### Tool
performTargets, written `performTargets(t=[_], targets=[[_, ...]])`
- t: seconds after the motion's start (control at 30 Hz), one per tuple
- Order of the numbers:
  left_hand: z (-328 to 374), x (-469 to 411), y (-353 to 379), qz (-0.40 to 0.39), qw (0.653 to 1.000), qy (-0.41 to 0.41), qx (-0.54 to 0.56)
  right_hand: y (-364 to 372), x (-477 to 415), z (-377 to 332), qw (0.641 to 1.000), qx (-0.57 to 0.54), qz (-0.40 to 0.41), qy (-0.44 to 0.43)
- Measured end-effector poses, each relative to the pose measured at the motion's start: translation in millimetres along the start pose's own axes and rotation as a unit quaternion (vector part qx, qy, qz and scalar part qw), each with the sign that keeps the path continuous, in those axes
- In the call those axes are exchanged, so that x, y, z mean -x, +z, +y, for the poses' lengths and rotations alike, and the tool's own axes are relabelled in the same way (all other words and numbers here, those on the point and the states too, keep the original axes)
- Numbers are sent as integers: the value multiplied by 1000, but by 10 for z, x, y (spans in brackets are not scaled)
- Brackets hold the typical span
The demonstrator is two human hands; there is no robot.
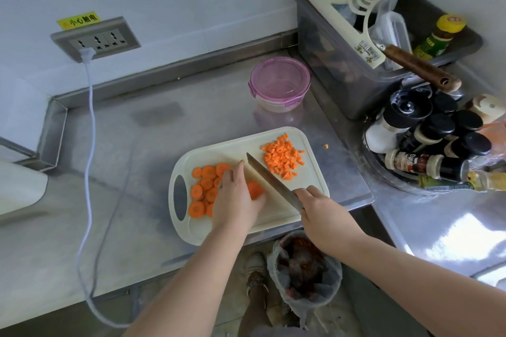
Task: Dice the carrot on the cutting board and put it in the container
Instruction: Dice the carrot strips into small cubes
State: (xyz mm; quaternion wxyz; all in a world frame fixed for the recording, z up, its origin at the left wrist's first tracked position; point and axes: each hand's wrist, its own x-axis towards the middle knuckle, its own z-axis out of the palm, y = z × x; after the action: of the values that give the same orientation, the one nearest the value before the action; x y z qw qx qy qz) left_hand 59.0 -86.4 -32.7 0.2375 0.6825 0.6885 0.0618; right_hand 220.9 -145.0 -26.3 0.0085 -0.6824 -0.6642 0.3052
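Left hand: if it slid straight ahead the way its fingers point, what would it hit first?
Probably the knife blade near its tip, which lies just ahead of the left hand's fingertips. If it slips past, only bare board follows, then the container. Depth is unclear.

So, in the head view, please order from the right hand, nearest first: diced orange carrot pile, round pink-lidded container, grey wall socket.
1. Diced orange carrot pile, just ahead.
2. Round pink-lidded container, further back.
3. Grey wall socket, far back-left.
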Motion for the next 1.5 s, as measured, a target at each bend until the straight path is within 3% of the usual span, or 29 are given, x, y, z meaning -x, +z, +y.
performTargets(t=[0.33, 0.83, 0.97, 1.1, 1.5], targets=[[14, 34, 29, 27, 979, -99, 178, 84, -21, -91, 999, 37, -13, -9], [20, -178, 33, -14, 944, -174, 281, 33, -107, -117, 997, 73, -8, -29], [20, -203, 18, -34, 929, -191, 317, -36, -84, -175, 997, 60, 37, -14], [10, -210, 34, -37, 920, -196, 336, -1, -42, -254, 995, 93, 16, -24], [-49, -247, 120, -31, 917, -193, 348, 56, -61, -278, 990, 139, 6, -18]])
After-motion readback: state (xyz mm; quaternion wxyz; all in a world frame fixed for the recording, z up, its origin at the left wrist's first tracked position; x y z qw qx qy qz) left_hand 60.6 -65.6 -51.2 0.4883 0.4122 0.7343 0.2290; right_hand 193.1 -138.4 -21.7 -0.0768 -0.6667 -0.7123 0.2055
